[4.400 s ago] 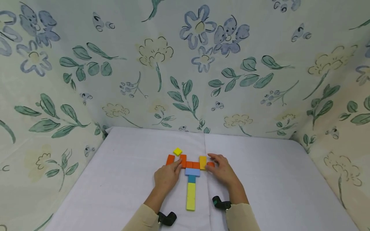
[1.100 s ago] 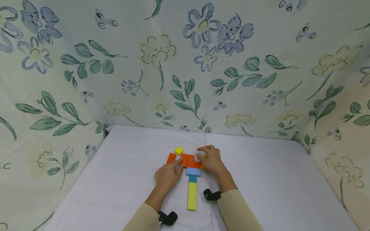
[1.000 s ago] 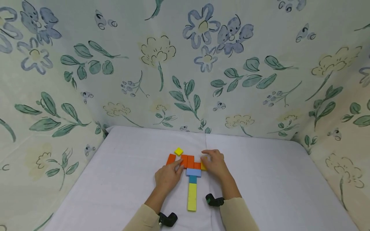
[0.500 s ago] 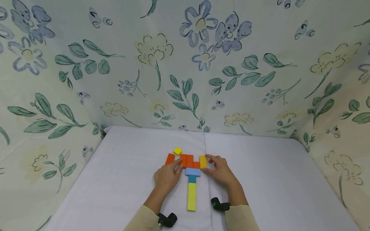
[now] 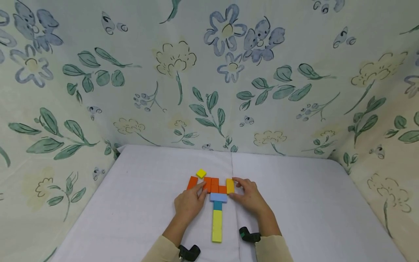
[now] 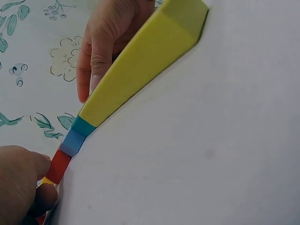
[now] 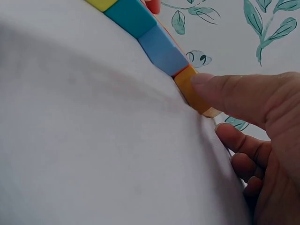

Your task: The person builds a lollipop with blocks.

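Note:
My left hand (image 5: 187,203) pinches a tall red block (image 5: 207,185) at its left side. In the left wrist view, thumb and finger lie at the sides of that red block (image 6: 59,167). My right hand (image 5: 251,198) holds an orange-yellow block (image 5: 230,186) by its ends, index finger at the far end and thumb at the near one. In the right wrist view the thumb presses the orange-yellow block (image 7: 191,89). Between them stand a second tall red piece (image 5: 214,185) and a short red block (image 5: 222,189). Below runs a light blue block (image 5: 218,197).
Under the light blue block come a teal block (image 5: 217,205) and a long yellow-green block (image 5: 217,226). Another red block (image 5: 192,182) lies tilted at left, with a yellow diamond-turned block (image 5: 201,173) behind it. White cloth (image 5: 314,203) covers the table; floral fabric (image 5: 209,72) hangs behind.
The small red block right of the orange-yellow one is gone from there; red now extends above the left short red block. My right hand reached left over the orange-yellow block, then drew back right.

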`<state>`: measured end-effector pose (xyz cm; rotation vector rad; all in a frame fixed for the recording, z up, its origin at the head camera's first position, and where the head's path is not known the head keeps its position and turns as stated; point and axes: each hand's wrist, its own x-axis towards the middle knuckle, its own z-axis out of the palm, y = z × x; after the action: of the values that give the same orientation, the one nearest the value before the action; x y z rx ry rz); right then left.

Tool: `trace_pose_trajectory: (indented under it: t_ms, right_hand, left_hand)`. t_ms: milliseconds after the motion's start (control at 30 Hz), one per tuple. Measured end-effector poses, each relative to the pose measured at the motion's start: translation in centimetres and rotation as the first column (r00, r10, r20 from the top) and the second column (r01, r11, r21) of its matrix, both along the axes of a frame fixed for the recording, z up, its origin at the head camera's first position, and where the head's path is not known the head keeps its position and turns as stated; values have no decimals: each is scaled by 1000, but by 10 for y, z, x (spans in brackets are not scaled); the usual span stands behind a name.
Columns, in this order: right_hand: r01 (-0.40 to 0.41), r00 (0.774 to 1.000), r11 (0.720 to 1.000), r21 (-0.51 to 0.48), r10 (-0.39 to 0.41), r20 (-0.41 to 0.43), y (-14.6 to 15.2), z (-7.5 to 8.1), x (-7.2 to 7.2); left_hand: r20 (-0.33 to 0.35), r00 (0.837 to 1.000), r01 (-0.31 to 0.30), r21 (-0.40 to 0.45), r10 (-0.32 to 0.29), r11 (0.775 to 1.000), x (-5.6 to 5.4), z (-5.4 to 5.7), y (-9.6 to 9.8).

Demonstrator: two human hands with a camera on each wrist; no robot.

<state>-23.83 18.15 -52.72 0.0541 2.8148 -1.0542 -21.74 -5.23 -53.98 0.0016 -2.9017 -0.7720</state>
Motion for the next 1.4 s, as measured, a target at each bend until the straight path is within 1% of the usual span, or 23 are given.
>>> trace_pose_trajectory:
  t_ms: [100,233,333,533,600,700,800,867,900,967,1000,1033,1100,1167,1233,1300,1400]
  right_hand:
    - [9,1000,1000,2,-9,14,0,0,1]
    - [11,1000,1000,1,-11,13,1,0,1]
    - [4,1000,1000,-5,-4,5,0,-1,1]
    - [22,1000,1000,-14,-21,23,-1,-2,0]
    - [22,1000,1000,-17,-22,22,-1,-2,1]
    - [22,999,999,-31,-21,23,-2,-1,1]
    - [16,1000,999,-36,-15,19,-2,0,1]
    - [10,1000,999,-34,-9,16,-1,-1,0]
    - [7,1000,999,-33,-7,15,-1,-1,0]
    - [5,1000,1000,-30,-4,15,-1,-1,0]
    - [6,1000,1000,-27,-6,15,-1,-1,0]
    - [7,1000,1000,-26,-7,15,-1,-1,0]
    - [11,1000,1000,-20,-11,14,-1,-1,0]
    - [16,1000,1000,-16,-16,13,-1,0,0]
    - [21,1000,1000,-15,-21,13,-1,0,0]
    - [25,1000,1000,-16,-25,18,-1,0,0]
    - [16,1000,1000,-20,-16,16,-2,0,0]
  left_hand:
    - [-14,1000,1,-2,-1,1000,1,-1,1]
    - [-19,1000,5,1,-5,1000,2,-1,2]
    - [-9,1000,8,5,-8,1000,1,1,1]
    - [9,1000,20,18,-20,1000,-1,2,-2]
    - [12,1000,16,45,-17,999,-1,4,-3]
    - [12,1000,11,115,-12,993,-2,8,-6]
    - [-7,1000,9,166,-8,986,-5,14,-9]
    - [-21,1000,7,157,-3,988,-11,19,-11]
    - [-25,1000,8,139,-5,990,-14,23,-13]
    - [-26,1000,14,80,-12,997,-24,29,-15]
    - [-15,1000,22,42,-21,999,-30,32,-17]
    - [5,999,38,1,-38,999,-36,35,-18]
    - [61,994,96,-67,-92,993,-48,39,-21]
    - [123,981,165,-111,-151,980,-59,41,-24]
    - [179,964,221,-124,-197,968,-68,42,-26]
    - [217,953,243,-122,-213,962,-73,42,-27]
    - [241,951,227,-121,-194,966,-78,42,-29]
